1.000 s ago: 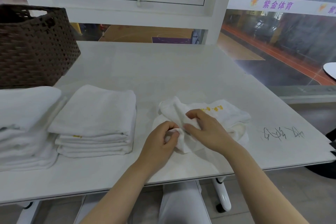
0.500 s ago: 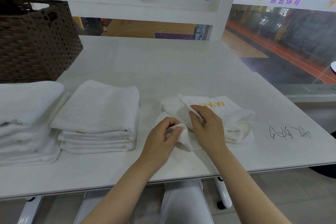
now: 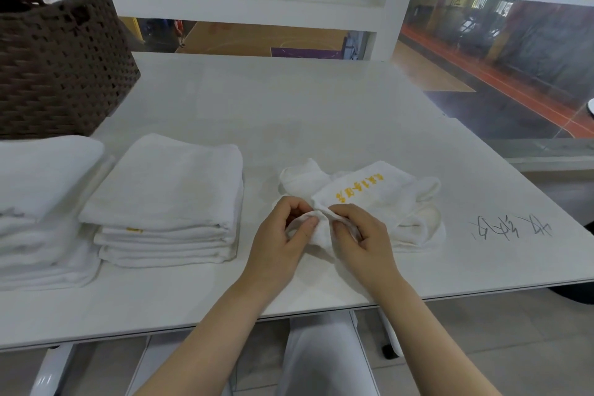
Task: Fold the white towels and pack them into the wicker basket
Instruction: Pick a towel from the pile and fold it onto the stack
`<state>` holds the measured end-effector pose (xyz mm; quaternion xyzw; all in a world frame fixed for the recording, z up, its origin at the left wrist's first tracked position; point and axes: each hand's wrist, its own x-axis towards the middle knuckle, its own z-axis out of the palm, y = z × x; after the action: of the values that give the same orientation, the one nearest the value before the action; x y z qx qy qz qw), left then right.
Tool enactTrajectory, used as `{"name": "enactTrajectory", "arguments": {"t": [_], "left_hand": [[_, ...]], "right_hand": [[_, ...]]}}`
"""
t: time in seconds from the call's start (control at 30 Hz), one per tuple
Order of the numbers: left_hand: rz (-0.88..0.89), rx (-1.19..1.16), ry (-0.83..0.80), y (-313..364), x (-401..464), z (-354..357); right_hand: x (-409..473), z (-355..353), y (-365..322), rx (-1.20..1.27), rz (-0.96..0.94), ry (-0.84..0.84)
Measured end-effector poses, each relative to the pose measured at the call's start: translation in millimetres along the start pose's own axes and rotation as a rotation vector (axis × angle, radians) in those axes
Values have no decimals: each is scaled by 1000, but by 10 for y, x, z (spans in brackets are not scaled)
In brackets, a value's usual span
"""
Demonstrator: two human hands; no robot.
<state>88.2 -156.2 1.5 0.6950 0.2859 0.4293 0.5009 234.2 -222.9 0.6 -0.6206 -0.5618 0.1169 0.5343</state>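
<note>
From the head view, my left hand and right hand sit side by side, each pinching the near edge of the crumpled towel on the worktop; I judge I am hunting for a corner so the cloth can be spread before folding. Left of that towel stand a folded stack and a second stack, probably staged close to the basket, which stands behind them, for easy packing.

Two towel stacks, one basket
</note>
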Motion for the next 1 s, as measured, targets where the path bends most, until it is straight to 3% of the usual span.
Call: {"name": "enactTrajectory", "arguments": {"t": [0.53,0.77,1.0], "left_hand": [[93,113,-5,5,-13,-10],[17,67,70,-22,-4,-3],[123,62,108,417,152,9]], "right_hand": [[-22,2,-2,-123,-32,-99],[-71,-225,22,-371,-139,-183],[257,-768,-189,-452,-2,5]]}}
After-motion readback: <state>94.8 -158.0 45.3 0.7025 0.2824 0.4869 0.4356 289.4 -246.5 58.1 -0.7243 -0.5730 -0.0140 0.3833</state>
